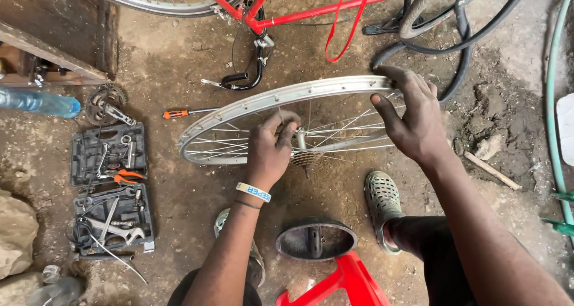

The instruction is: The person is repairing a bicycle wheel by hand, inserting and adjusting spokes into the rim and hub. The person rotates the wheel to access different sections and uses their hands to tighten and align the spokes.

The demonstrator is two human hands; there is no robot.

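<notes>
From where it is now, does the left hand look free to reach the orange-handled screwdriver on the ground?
Probably yes. The left hand is at the spokes near the hub of the bicycle wheel, and the orange-handled screwdriver lies just beyond the rim on bare ground; only the rim lies between them.

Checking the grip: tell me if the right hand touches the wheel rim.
Touching. The head view shows the right hand gripping the wheel rim, fingers over its far edge, thumb inside.
</notes>
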